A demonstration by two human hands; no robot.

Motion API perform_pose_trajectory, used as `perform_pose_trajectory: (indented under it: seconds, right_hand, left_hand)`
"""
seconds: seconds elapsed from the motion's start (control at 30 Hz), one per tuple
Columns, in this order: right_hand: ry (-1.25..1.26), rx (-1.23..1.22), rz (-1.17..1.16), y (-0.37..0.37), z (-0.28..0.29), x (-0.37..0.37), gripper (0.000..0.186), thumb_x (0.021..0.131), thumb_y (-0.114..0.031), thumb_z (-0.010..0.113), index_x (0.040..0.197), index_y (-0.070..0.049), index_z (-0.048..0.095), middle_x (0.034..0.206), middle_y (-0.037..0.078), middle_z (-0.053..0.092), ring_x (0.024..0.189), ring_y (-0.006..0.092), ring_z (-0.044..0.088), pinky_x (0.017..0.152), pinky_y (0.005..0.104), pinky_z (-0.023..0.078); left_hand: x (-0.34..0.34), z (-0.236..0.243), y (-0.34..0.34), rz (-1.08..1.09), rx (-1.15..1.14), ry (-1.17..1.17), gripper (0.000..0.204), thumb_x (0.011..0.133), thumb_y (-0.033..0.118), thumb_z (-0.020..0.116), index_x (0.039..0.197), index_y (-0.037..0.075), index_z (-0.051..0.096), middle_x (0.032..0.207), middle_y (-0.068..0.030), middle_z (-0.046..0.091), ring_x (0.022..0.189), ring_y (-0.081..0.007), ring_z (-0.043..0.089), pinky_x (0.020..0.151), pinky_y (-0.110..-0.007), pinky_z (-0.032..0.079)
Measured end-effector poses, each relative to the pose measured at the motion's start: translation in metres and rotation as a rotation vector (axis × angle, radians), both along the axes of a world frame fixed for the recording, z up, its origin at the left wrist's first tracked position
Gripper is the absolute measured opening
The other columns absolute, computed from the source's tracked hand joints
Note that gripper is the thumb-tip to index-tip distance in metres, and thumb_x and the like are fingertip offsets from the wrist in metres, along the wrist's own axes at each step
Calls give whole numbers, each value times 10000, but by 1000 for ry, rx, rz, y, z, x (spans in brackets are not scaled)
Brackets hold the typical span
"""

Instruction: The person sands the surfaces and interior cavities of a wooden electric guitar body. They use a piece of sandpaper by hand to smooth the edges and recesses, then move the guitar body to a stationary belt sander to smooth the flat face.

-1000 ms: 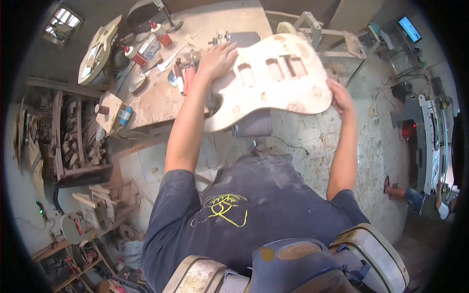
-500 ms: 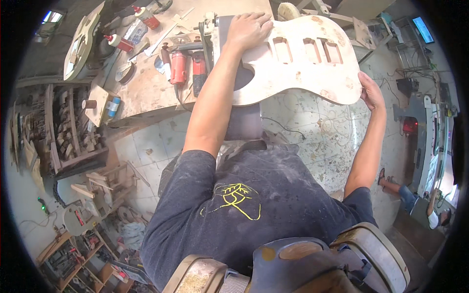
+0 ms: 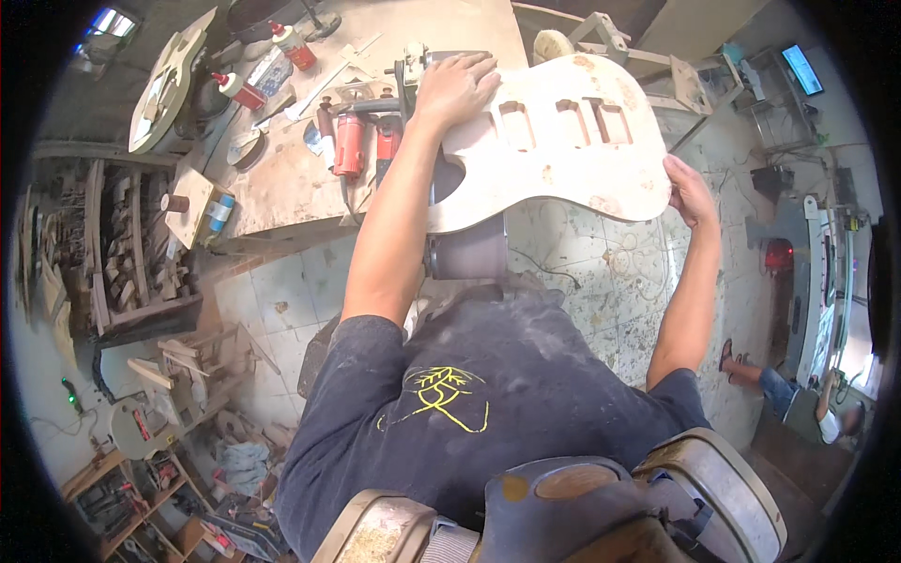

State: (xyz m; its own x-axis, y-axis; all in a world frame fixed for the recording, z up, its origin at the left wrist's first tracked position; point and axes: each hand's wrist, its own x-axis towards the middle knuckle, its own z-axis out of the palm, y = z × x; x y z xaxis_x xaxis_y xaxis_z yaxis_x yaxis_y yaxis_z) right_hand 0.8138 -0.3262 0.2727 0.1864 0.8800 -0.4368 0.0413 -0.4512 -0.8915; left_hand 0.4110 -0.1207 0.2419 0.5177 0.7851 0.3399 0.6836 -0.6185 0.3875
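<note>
A pale wooden electric guitar body (image 3: 554,174) with cut-out pockets lies over a belt sander (image 3: 469,251), whose dark belt shows below the body's left end. My left hand (image 3: 457,89) rests on the body's upper left part, its fingers together and bent slightly over the wood. At the body's right end, my right hand (image 3: 690,192) grips the edge, thumb on top and the other fingers partly hidden underneath. Whether the belt is running I cannot tell. The contact between wood and belt is hidden.
On the workbench (image 3: 282,197) at left are a red power tool (image 3: 348,145), red-and-white glue bottles (image 3: 293,45) and another guitar body (image 3: 169,80). A wooden rack (image 3: 141,249) holds scraps. A cable (image 3: 549,267) trails over the floor. Far right, another person (image 3: 802,399) sits.
Both hands have moved the guitar body to the left across the sander, keeping their hold. The whole view has also shifted slightly, so the bench appears a little lower and further right.
</note>
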Motion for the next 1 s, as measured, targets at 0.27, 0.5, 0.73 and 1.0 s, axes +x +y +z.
perform_pose_trajectory:
  seconds: [0.27, 0.5, 0.73, 1.0]
  right_hand:
    - [73, 62, 1, -11, -8, -46, 408, 1037, -316, 566, 1325, -28, 587, 1115, 28, 709, 942, 87, 698, 767, 248, 581]
    - [20, 22, -45, -23, -2, -35, 398, 1030, -337, 581, 1299, -44, 604, 1054, 8, 713, 888, 71, 692, 717, 228, 564]
    - [-11, 11, -45, -14, 3, 10, 400, 1028, -337, 585, 1310, -53, 604, 1083, 8, 713, 898, 70, 693, 715, 220, 560]
    - [7, 8, -47, 1, 5, 20, 414, 1025, -318, 586, 1351, -63, 586, 1114, 20, 706, 937, 94, 691, 746, 241, 575]
  left_hand:
    - [-48, 2, -12, 26, -64, 87, 536, 1026, 471, 402, 1426, 158, 574, 1501, -86, 525, 1404, -289, 441, 1174, -445, 294]
    - [-26, -1, -15, 26, -48, 67, 527, 1003, 471, 413, 1397, 177, 604, 1470, -74, 561, 1392, -285, 465, 1154, -463, 310]
    - [25, 0, -12, 39, 3, 7, 477, 999, 433, 425, 1319, 163, 652, 1411, -101, 600, 1332, -305, 520, 1091, -485, 365]
    - [30, 1, -10, 49, -72, 24, 500, 1009, 439, 424, 1381, 162, 612, 1471, -84, 553, 1401, -269, 446, 1154, -460, 306]
